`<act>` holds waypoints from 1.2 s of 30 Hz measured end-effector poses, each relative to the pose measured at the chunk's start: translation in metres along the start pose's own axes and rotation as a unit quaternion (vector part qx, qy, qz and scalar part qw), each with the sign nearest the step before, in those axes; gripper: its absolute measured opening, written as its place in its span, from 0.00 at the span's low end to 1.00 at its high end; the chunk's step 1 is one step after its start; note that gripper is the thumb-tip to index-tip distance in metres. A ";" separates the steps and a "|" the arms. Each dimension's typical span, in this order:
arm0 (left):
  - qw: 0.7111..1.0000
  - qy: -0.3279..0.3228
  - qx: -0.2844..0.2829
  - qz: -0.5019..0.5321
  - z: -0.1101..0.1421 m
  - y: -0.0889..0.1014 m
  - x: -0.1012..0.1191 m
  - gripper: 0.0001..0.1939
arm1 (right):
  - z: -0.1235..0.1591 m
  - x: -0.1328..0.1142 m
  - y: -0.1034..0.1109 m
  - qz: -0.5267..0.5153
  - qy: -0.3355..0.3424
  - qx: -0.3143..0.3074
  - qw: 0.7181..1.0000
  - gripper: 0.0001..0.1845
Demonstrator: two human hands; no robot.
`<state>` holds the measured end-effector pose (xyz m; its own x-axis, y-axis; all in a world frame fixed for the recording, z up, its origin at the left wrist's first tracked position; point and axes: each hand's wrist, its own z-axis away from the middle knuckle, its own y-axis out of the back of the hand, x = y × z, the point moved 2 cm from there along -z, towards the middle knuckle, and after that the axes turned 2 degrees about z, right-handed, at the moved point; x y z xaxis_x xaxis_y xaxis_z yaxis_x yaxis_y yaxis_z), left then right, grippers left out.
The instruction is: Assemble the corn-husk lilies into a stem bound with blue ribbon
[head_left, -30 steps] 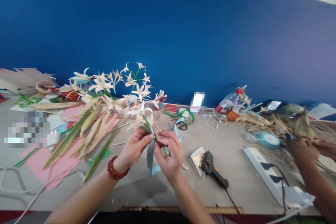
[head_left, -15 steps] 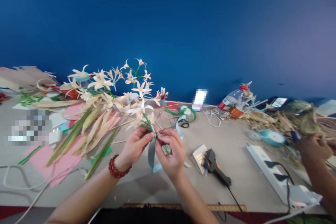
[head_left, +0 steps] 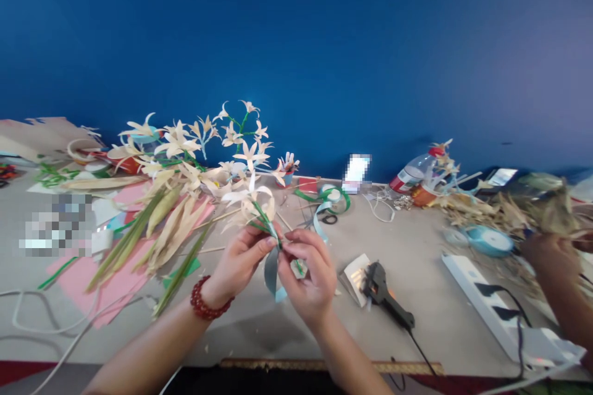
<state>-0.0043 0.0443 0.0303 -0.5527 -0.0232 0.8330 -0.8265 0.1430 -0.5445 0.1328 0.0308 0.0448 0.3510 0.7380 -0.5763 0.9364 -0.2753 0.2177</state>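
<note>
My left hand (head_left: 248,253), with a red bead bracelet (head_left: 208,301) at its wrist, pinches the green stem of a handmade flower (head_left: 252,196) with cream petals. My right hand (head_left: 309,271) is closed beside it, thumb and fingers pressed together at the lower stem where a light blue ribbon (head_left: 271,271) meets it. A loop of this ribbon hangs below the fingers. The exact spot where ribbon and stem meet is partly hidden by my fingertips. Behind my hands stand more cream flowers (head_left: 178,141) on green stems.
A black glue gun (head_left: 386,296) lies right of my hands, near a white power strip (head_left: 491,305). Corn husks (head_left: 173,231) and pink paper (head_left: 111,290) spread on the left. Scissors (head_left: 329,219) lie behind. At far right, another person's hand (head_left: 551,259) works among dry husks.
The view has shifted slightly, so the things on the right sit a little further right. My right hand has turned slightly at the stem; both hands keep their hold.
</note>
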 end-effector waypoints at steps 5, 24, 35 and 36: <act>1.000 -0.002 -0.004 -0.005 0.002 -0.003 0.004 0.07 | -0.002 -0.005 0.002 -0.002 0.011 0.001 1.000 0.15; 1.000 -0.012 -0.001 -0.003 -0.001 -0.003 0.001 0.07 | -0.002 -0.003 0.003 0.001 0.008 0.003 1.000 0.14; 1.000 -0.013 -0.009 0.002 -0.002 -0.003 0.001 0.06 | -0.001 -0.001 0.002 -0.006 0.012 0.004 1.000 0.15; 1.000 -0.014 -0.009 0.001 -0.002 -0.003 0.001 0.06 | 0.000 -0.001 0.002 -0.005 0.011 0.003 1.000 0.15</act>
<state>-0.0022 0.0456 0.0334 -0.5578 -0.0503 0.8284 -0.8231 0.1617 -0.5444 0.1346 0.0297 0.0461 0.3412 0.7547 -0.5604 0.9400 -0.2706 0.2078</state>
